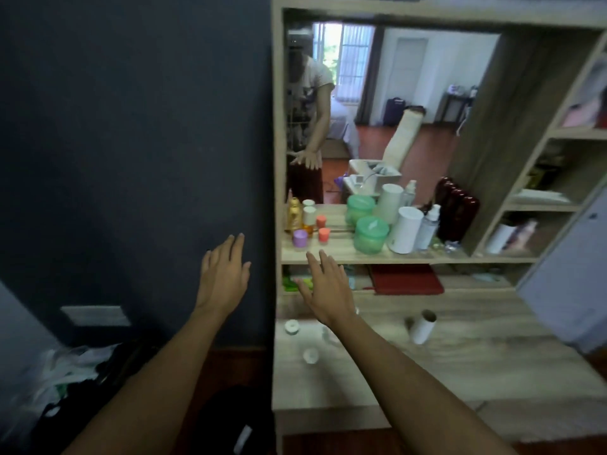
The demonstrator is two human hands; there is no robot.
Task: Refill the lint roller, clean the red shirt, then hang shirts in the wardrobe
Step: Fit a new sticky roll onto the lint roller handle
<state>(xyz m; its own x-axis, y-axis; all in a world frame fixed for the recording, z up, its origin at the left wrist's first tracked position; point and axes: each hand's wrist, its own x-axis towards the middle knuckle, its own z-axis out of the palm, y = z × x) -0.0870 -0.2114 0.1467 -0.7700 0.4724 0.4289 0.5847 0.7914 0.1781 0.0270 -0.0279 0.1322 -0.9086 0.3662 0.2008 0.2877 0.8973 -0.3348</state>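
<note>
Much of the picture is blurring, so the small things on the dressing table (476,366) are hard to make out: two little white round items (291,326) near its left edge and something clear beside the right wrist cannot be named. A white cardboard-cored roll (423,326), which looks like the lint roller refill, is lying tilted on the tabletop, right of the right hand and apart from it. No red shirt is showing plainly; a flat red thing (405,279) is sitting in the low slot under the shelf (331,254), but whether it is cloth cannot be told. At lower left a heap of dark and white things (65,372) is being cut off by the frame edge.

The left hand (223,274) is reaching forward in front of the dark wall (131,126), palm down, fingers straight and slightly spread, holding nothing. The right hand (325,287) is stretching toward the shelf edge, fingers apart and straight, also holding nothing, its fingertips just below the purple-capped jar (300,238).

The shelf is crowding with bottles, a green tub (371,234) and a white cylinder (405,229) against the mirror (410,93). The tabletop between the roll and the near edge is lying bare, with open room to the right hand's right.
</note>
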